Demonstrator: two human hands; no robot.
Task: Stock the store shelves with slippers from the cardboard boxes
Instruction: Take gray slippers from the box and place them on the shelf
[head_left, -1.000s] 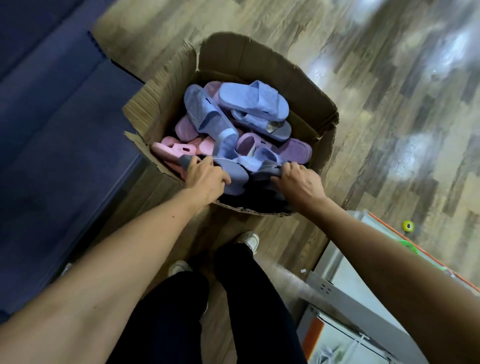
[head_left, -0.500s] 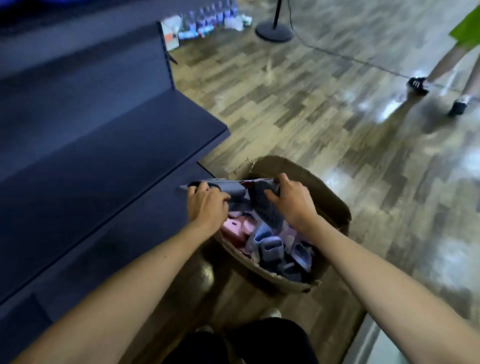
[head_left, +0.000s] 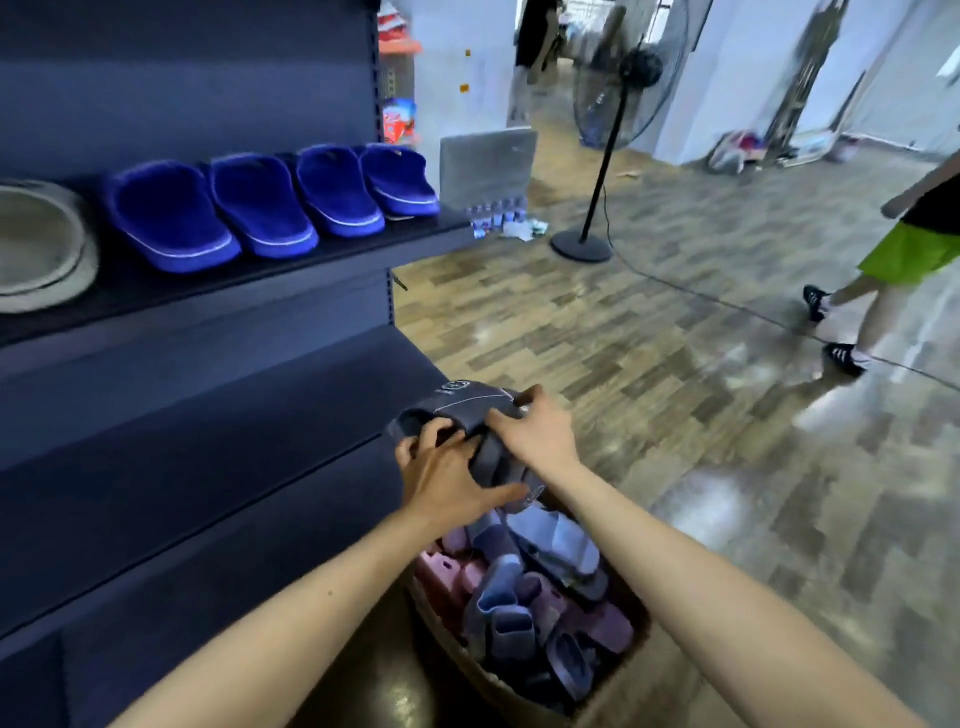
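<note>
Both hands grasp the dark grey slippers (head_left: 464, 401): the left hand (head_left: 451, 475) wraps their near end, and the right hand (head_left: 541, 432), just beside it, clamps the strap. The cardboard box (head_left: 618, 686) of pastel slippers (head_left: 553, 545) sits directly below the hands. Four blue slippers (head_left: 262, 208) line the shelf (head_left: 311, 262) up-left of them.
</note>
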